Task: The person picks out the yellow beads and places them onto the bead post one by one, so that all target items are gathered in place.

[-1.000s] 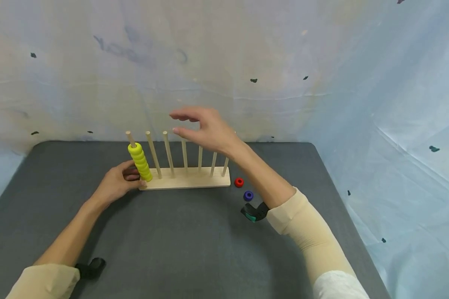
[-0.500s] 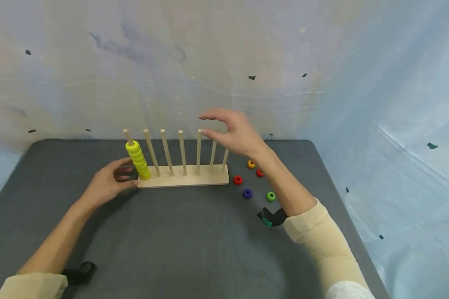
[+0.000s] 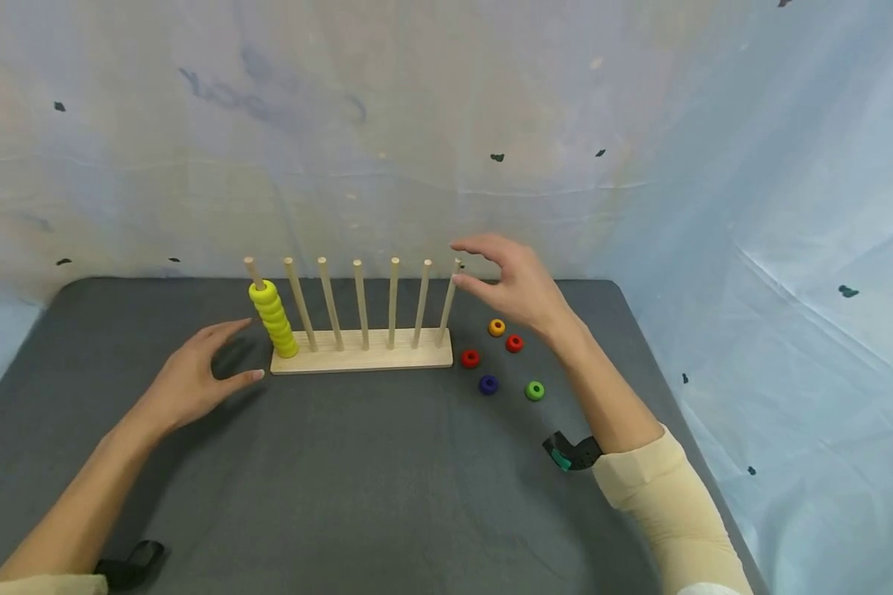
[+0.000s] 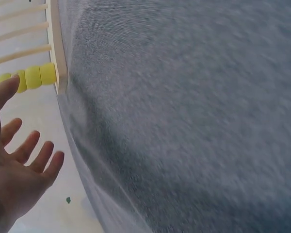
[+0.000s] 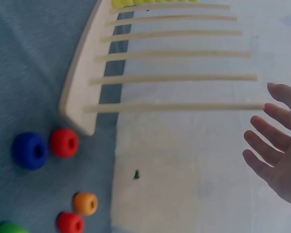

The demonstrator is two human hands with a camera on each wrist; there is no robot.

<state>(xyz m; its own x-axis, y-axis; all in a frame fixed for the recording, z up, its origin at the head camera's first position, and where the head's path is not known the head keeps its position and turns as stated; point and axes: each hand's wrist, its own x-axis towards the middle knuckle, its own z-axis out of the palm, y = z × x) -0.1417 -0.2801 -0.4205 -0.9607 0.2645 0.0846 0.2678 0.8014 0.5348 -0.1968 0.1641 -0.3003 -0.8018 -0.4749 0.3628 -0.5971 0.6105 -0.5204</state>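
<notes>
A wooden peg rack [image 3: 379, 358] with several upright pegs stands toward the back of the table. Its leftmost peg carries a stack of yellow beads [image 3: 274, 321]; the other pegs are bare. My left hand [image 3: 189, 380] is just left of the rack, fingers and thumb spread and apart from it, holding nothing. Up by the top of the rightmost peg [image 3: 448, 306] is my right hand [image 3: 519, 287], thumb and fingers parted with nothing between them. Whether its thumb touches the peg is hard to tell. The right wrist view shows the same hand [image 5: 279, 141] with relaxed fingers.
Loose beads lie right of the rack: a red bead [image 3: 470, 359], a blue bead [image 3: 489, 384], a green bead [image 3: 535, 391], an orange bead [image 3: 496, 328] and a second red bead [image 3: 515, 343]. A pale sheet [image 3: 417, 124] hangs behind the grey table [image 3: 357, 479].
My right hand has moved rightward along the peg tops, uncovering the pegs and more loose beads. My left hand has drawn back from the rack's left end, its fingers spreading.
</notes>
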